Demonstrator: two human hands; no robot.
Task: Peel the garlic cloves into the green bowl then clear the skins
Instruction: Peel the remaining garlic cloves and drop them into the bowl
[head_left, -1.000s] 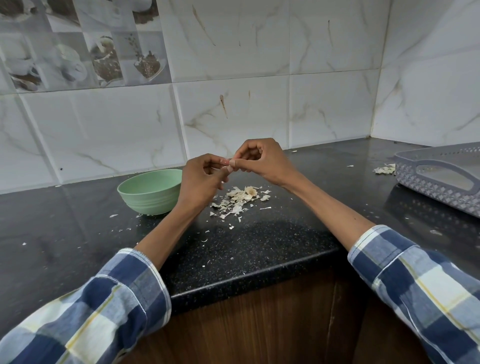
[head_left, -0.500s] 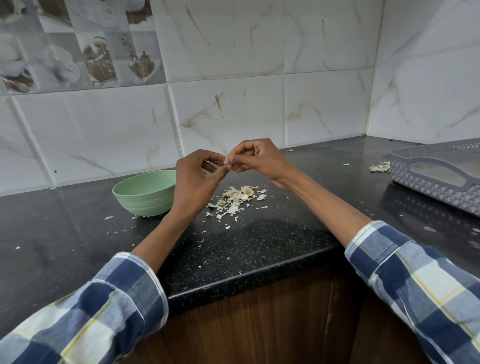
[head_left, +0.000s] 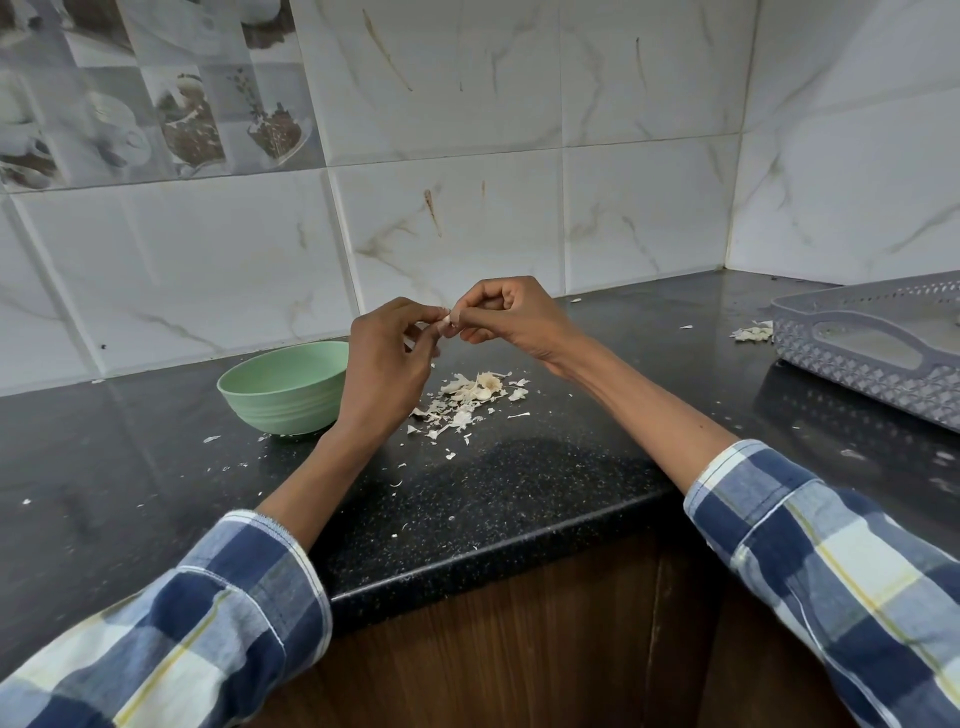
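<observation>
Viewing a black speckled countertop (head_left: 519, 488) backed by marble-look wall tiles (head_left: 441, 218), I take the green bowl (head_left: 283, 387) as landmark. Right of it lies a skin pile (head_left: 470, 397); far right, a grey tray (head_left: 878, 348). Above the pile, my left hand (head_left: 387, 364) and right hand (head_left: 511, 317) pinch one garlic clove (head_left: 445, 326), fingers curled.

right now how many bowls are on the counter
1: a green bowl left of the left hand, near the wall. The grey basket could hide more.
</observation>
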